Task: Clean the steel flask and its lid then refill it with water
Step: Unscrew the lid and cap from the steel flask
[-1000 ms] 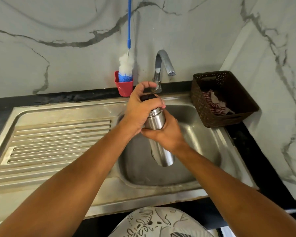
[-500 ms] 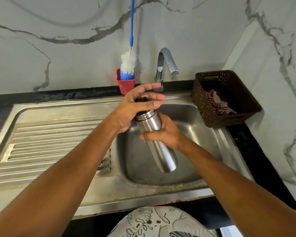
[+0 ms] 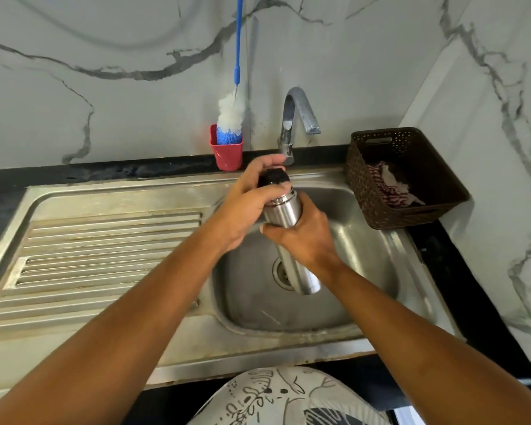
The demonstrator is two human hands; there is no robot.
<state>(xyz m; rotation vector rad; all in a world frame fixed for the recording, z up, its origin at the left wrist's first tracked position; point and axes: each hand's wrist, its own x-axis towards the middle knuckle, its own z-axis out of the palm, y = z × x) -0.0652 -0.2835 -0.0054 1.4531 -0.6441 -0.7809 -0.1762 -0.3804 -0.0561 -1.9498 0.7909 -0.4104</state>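
A slim steel flask (image 3: 284, 214) is held tilted above the sink basin (image 3: 362, 250), its base pointing down toward the drain. My right hand (image 3: 304, 237) grips its body around the middle. My left hand (image 3: 246, 200) wraps its fingers around the black lid (image 3: 273, 177) at the top of the flask. The lid sits on the flask's neck. The tap (image 3: 296, 118) stands just behind the lid, and no water runs from it.
A red cup (image 3: 227, 154) holding a blue-and-white bottle brush (image 3: 230, 115) stands behind the sink at the wall. A brown basket (image 3: 408, 216) with a striped cloth sits to the right. The ribbed draining board (image 3: 105, 250) stretches to the left.
My left hand's fingers, spread over the lid half a second ago, have curled around it. The flask stays tilted over the basin in my right hand.
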